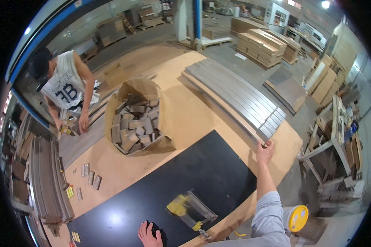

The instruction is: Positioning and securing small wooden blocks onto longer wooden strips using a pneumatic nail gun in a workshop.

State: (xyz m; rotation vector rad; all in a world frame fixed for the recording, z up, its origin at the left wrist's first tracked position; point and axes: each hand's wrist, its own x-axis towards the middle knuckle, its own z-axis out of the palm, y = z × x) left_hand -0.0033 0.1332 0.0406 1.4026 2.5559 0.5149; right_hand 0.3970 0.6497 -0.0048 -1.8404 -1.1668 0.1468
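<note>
Right hand (266, 152) at near end of stacked grey wood-grain planks (237, 95), pinch unclear; left hand (149, 235) spread over flat black panel (173, 179).

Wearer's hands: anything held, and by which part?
Right hand: fingers at the near end of the grey board stack; grip can't be told. Left hand: nothing held, over black panel.

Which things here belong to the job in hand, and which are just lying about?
Likely in the job:
- grey planks, right hand at their near end
- black board, left hand by its near edge
- yellow tool, blurred, at the board

Probably lying about:
- bucket with yellow lid
- stacked boards on the floor behind
</note>
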